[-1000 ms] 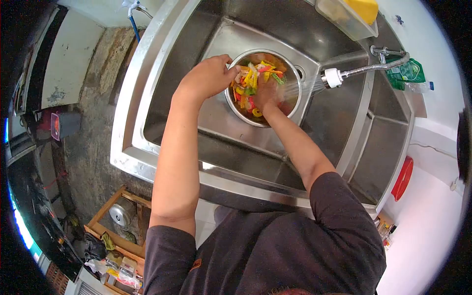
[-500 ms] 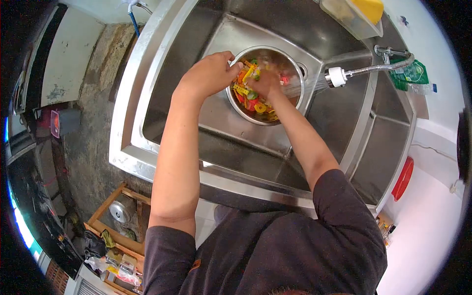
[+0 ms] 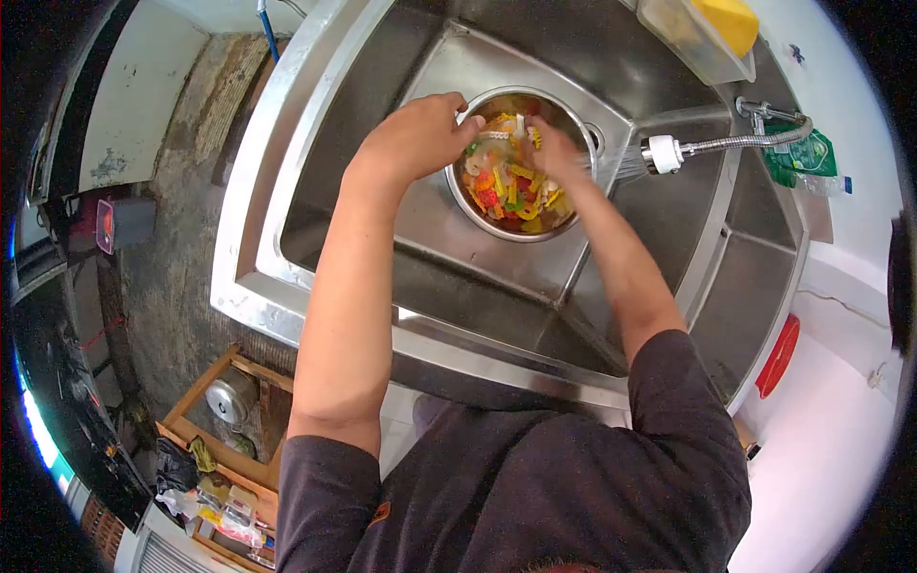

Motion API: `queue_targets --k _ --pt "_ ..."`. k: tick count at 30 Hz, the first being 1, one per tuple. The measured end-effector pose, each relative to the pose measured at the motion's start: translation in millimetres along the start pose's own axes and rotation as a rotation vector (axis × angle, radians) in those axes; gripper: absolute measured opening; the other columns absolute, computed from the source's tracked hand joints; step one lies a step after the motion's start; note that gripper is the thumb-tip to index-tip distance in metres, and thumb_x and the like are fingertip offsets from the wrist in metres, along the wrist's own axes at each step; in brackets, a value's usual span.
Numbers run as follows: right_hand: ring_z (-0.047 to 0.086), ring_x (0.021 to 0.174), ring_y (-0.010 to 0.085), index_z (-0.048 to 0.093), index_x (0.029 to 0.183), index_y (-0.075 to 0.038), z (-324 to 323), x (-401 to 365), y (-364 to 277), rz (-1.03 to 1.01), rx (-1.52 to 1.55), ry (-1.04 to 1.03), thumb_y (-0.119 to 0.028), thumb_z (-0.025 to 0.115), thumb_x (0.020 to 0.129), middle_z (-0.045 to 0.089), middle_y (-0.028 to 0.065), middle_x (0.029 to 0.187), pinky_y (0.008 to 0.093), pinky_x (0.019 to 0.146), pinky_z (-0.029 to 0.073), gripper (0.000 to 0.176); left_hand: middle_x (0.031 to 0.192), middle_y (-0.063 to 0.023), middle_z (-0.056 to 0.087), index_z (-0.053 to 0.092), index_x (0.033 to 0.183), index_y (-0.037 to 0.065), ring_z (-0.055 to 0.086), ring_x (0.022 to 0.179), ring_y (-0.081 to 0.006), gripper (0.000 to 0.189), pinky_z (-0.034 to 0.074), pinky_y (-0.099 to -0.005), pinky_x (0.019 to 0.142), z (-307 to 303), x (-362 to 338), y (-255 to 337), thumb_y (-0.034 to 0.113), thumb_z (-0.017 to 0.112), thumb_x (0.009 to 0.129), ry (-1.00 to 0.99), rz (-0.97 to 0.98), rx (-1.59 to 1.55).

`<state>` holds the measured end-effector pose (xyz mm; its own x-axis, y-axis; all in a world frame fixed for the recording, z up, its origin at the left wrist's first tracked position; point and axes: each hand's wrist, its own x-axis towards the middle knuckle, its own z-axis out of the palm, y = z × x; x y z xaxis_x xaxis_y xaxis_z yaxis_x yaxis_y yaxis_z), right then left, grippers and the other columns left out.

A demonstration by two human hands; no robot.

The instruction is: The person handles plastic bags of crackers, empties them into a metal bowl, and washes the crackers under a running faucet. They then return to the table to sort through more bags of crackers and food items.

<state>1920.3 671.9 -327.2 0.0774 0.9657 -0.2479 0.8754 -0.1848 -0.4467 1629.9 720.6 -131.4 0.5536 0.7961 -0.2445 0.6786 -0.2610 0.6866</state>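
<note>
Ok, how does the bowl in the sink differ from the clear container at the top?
The bowl is round and shiny metal; the container is see-through and straight-sided. The bowl sits inside the sink, while the container is up by its edge. The bowl holds many colourful pieces; the container has something yellow in or on it.

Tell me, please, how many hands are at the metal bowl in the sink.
2: the left hand holds the metal bowl by its edge, and the right hand, blurred, is at the colourful pieces inside. No other hands show.
</note>
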Motion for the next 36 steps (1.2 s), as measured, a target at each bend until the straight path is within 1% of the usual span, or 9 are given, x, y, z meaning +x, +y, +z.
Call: queue_targets --k 2,6,13,15,18,26,28,31,36 --pt "0.051 0.129 0.0400 0.043 0.146 -0.010 -24 7 9 0.029 -0.069 -0.330 -0.046 0.068 0.087 0.043 0.0232 0.148 0.0450 0.108 0.043 0.073 0.106 -0.0246 0.070 0.064 0.119 -0.002 0.068 0.100 -0.0387 0.049 0.052 -0.0432 0.089 1 0 -1 0.041 0.057 0.097 -0.011 -0.005 0.007" --pt "0.045 0.133 0.0417 0.030 0.153 -0.010 -30 -23 -33 0.137 -0.336 -0.314 -0.059 0.078 0.074 0.040 0.0248 0.148 0.0487 0.111 0.038 0.105 0.107 -0.0245 0.070 0.064 0.119 -0.002 0.068 0.101 -0.0390 0.050 0.052 -0.0428 0.089 4 1 -2 0.042 0.056 0.097 0.009 0.010 0.013" --pt "0.045 0.130 0.0470 0.030 0.152 -0.009 34 -73 -62 0.091 -0.384 -0.174 -0.045 0.079 0.077 0.043 0.0269 0.142 0.0469 0.107 0.042 0.097 0.107 -0.0247 0.070 0.064 0.120 -0.002 0.068 0.101 -0.0390 0.050 0.052 -0.0424 0.090 -1 0 0 0.042 0.056 0.097 -0.023 -0.006 -0.004" --pt "0.059 0.107 0.0379 0.041 0.144 -0.007 59 -57 -19 0.136 0.444 -0.013 -0.036 0.072 0.087 0.059 0.0195 0.125 0.0508 0.097 0.048 0.072 0.107 -0.0246 0.070 0.064 0.120 -0.002 0.068 0.101 -0.0388 0.050 0.052 -0.0424 0.090 0 -1 0 0.042 0.056 0.097 -0.017 -0.007 0.000" --pt "0.065 0.099 0.0329 0.055 0.130 -0.009 38 -36 0 0.062 0.140 0.084 -0.025 0.068 0.089 0.066 0.0182 0.114 0.0440 0.093 0.051 0.046 0.106 -0.0244 0.070 0.063 0.121 -0.002 0.068 0.100 -0.0384 0.050 0.053 -0.0423 0.090 -1 0 2 0.041 0.056 0.097 -0.023 -0.012 0.008" --pt "0.059 0.120 0.0335 0.050 0.143 -0.011 6 -8 -31 0.345 0.621 -0.172 -0.033 0.073 0.083 0.058 0.0235 0.134 0.0435 0.102 0.047 0.068 0.108 -0.0240 0.070 0.064 0.121 -0.001 0.068 0.101 -0.0377 0.049 0.053 -0.0422 0.089 -3 -1 5 0.041 0.057 0.097 -0.053 -0.027 0.004" --pt "0.049 0.132 0.0395 0.030 0.153 -0.009 24 -32 -63 0.179 -0.140 -0.043 -0.038 0.074 0.083 0.034 0.0298 0.152 0.0446 0.106 0.045 0.088 0.109 -0.0242 0.069 0.063 0.121 -0.001 0.068 0.102 -0.0377 0.049 0.053 -0.0422 0.090 -3 0 5 0.041 0.057 0.097 -0.042 -0.038 0.023" --pt "0.037 0.139 0.0448 0.015 0.156 -0.008 32 -57 -100 0.087 -0.367 -0.243 -0.038 0.073 0.083 0.019 0.0336 0.156 0.0462 0.108 0.044 0.099 0.110 -0.0245 0.069 0.063 0.121 -0.001 0.068 0.102 -0.0376 0.049 0.052 -0.0423 0.090 0 0 2 0.041 0.057 0.097 -0.025 -0.027 0.001" --pt "0.050 0.128 0.0410 0.034 0.150 -0.017 53 -49 -50 -0.123 -0.368 -0.113 -0.037 0.073 0.081 0.042 0.0245 0.143 0.0461 0.102 0.047 0.083 0.111 -0.0242 0.069 0.063 0.121 -0.001 0.067 0.103 -0.0377 0.049 0.052 -0.0420 0.090 -2 0 2 0.041 0.056 0.097 -0.040 -0.030 0.015"
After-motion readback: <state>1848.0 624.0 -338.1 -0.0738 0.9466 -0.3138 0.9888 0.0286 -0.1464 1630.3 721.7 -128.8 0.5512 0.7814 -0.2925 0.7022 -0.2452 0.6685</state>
